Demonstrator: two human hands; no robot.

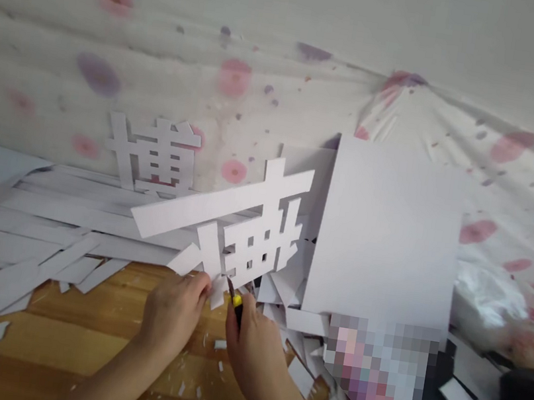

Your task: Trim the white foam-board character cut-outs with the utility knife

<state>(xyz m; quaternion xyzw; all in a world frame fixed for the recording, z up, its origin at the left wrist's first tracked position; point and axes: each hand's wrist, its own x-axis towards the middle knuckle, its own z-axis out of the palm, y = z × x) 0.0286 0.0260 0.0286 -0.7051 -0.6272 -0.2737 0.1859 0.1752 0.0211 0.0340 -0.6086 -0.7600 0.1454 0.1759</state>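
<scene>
I see the left hand (176, 310) pinching a white cut-out (268, 219) by its lower edge, above the wooden table (86, 333). The right hand (252, 345) grips a knife (235, 301) (yellow and black), its blade at this edge.

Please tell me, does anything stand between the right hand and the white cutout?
Only the knife, held in the right hand itself, with its blade at the lower edge of the cutout. Nothing else visible blocks the way; the left hand is beside the blade, gripping the cutout.
</scene>
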